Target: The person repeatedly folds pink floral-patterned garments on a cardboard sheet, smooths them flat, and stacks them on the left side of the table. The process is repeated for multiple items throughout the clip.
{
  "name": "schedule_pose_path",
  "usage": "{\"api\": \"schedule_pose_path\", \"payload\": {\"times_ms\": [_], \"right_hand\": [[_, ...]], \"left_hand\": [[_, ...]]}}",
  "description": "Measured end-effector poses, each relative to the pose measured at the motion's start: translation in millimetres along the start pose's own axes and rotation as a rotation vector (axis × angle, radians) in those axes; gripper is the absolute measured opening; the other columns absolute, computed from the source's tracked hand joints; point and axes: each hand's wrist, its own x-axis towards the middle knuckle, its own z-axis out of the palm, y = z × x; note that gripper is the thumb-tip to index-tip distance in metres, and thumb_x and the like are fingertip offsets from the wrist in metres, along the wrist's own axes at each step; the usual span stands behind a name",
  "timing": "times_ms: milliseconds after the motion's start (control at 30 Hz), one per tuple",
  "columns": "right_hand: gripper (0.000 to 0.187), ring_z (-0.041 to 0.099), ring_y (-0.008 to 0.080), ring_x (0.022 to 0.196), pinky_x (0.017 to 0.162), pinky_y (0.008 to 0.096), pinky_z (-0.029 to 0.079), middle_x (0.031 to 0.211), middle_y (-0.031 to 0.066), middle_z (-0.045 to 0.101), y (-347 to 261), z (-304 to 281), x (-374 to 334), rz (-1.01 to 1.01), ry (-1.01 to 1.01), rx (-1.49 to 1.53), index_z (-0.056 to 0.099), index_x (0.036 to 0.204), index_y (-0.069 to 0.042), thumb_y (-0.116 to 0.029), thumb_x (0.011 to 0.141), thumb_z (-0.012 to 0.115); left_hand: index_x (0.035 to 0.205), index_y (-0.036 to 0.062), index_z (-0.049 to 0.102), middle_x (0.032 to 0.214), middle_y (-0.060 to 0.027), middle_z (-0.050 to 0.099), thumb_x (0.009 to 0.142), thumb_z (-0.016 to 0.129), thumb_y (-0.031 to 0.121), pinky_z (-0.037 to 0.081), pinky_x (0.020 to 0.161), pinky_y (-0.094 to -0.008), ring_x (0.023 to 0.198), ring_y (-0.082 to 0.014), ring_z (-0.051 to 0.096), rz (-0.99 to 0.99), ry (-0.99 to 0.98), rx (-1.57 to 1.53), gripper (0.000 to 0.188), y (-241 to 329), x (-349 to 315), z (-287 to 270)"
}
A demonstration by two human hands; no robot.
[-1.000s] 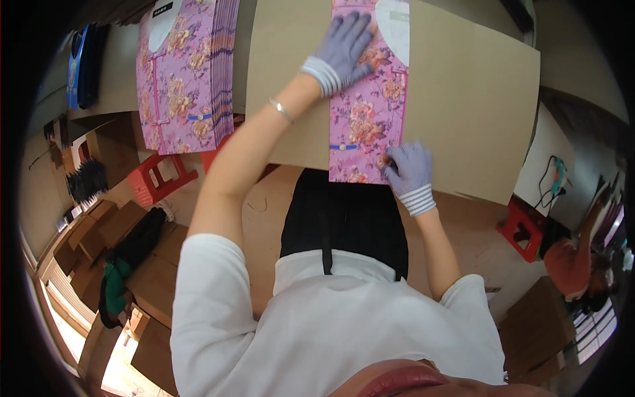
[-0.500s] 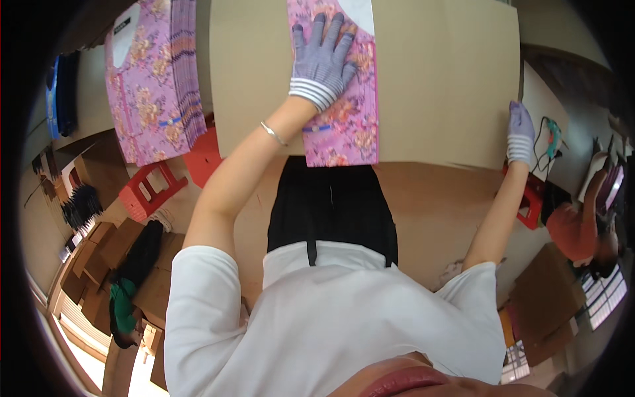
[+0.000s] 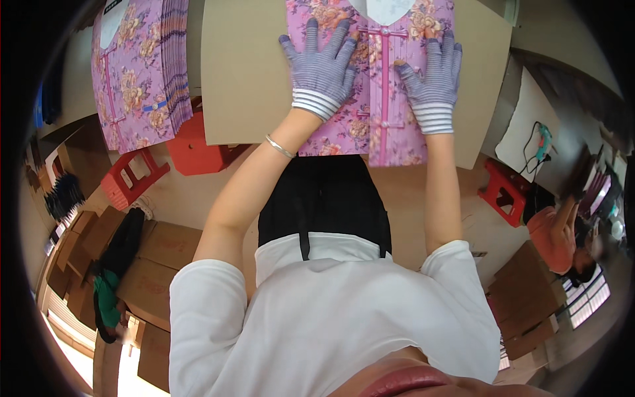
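Observation:
Pink floral printed panels point(image 3: 397, 144) lie side by side on a tan board surface point(image 3: 245, 79), with magenta trim, small knot-like bars and a white neck shape at the top. The right panel's lower edge sits slightly nearer me than the left one's. Whether they are one unfolded piece or two, I cannot tell. My left hand point(image 3: 323, 69), in a grey-lilac striped glove, rests on the left panel with fingers spread. On the right panel my right hand point(image 3: 433, 83), gloved alike, lies flat with fingers outstretched.
A thick stack of matching floral pieces point(image 3: 129, 79) stands at the left. Red stools point(image 3: 192, 142) are under the table edge on both sides. At right, a teal corded tool point(image 3: 545, 141) lies on a white surface. People point(image 3: 109, 298) and cardboard boxes point(image 3: 159, 278) are beyond.
My right hand has come from the board's far right edge onto the floral print. The single narrow panel has become two side by side. My left hand has stayed nearly in place.

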Motion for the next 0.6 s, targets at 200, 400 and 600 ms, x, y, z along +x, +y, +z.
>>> {"api": "schedule_pose_path", "payload": {"times_ms": [200, 400, 600], "right_hand": [[0.070, 0.031, 0.0434, 0.137, 0.100, 0.0609, 0.034, 0.149, 0.0150, 0.040, -1.6, 29.4, -0.8, -0.026, 0.028, -0.233, 0.059, 0.132, -0.017, -0.054, 0.074, 0.074], [0.061, 0.031, 0.0397, 0.138, 0.099, 0.0629, 0.030, 0.149, 0.0095, 0.043, -3.5, 36.7, -2.1, -0.048, 0.011, -0.305, 0.065, 0.122, -0.015, -0.053, 0.075, 0.071], [0.057, 0.033, 0.0360, 0.138, 0.099, 0.0667, 0.027, 0.148, 0.0072, 0.045, -9.6, 36.5, 1.1, -0.036, -0.015, -0.303, 0.066, 0.122, -0.017, -0.054, 0.078, 0.067]], "left_hand": [[0.138, 0.0223, 0.054, 0.153, 0.0002, 0.039, 0.086, 0.057, 0.035, 0.021, 0.099, -0.0792, 0.138, -0.0436, 0.035, -0.002, -0.008, 0.012, 0.053, -1.9, -1.7, 2.1], [0.136, 0.0290, 0.056, 0.153, -0.0016, 0.039, 0.085, 0.059, 0.033, 0.022, 0.098, -0.0801, 0.137, -0.0445, 0.035, 0.010, 0.023, -0.056, 0.051, -2.0, 0.0, 5.0], [0.133, 0.0328, 0.058, 0.154, -0.0061, 0.037, 0.083, 0.062, 0.032, 0.020, 0.098, -0.0818, 0.138, -0.0480, 0.032, 0.020, 0.002, -0.089, 0.050, -0.9, 0.3, -2.1]]}}
